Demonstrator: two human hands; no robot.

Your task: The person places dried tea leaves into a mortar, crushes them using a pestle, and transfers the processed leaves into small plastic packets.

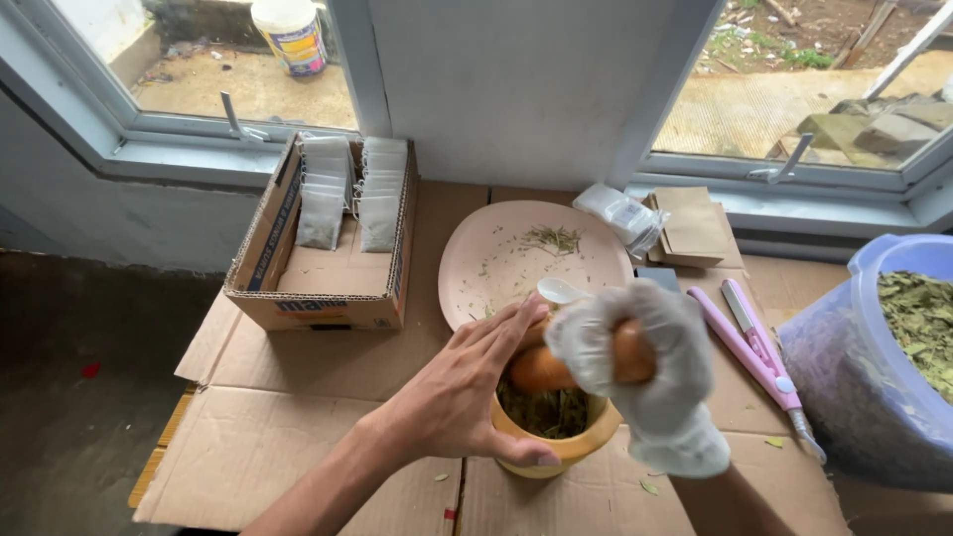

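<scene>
One mortar (pixel 556 437), one pestle (pixel 541 369) — two hands.

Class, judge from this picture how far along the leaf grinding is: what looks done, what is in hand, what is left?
Done: filled sachets stand in the cardboard box, and the pink plate bears only crumbs. In hand: the gloved right hand grips the wooden pestle over leaves in the mortar, steadied by the bare left hand. Left: the tub holds many whole dried leaves.

The gloved right hand (pixel 635 367) grips a wooden pestle (pixel 556 369) in the mortar (pixel 566 447), apparently on dried leaves (pixel 546 412), left hand (pixel 467 392) steadying.
</scene>
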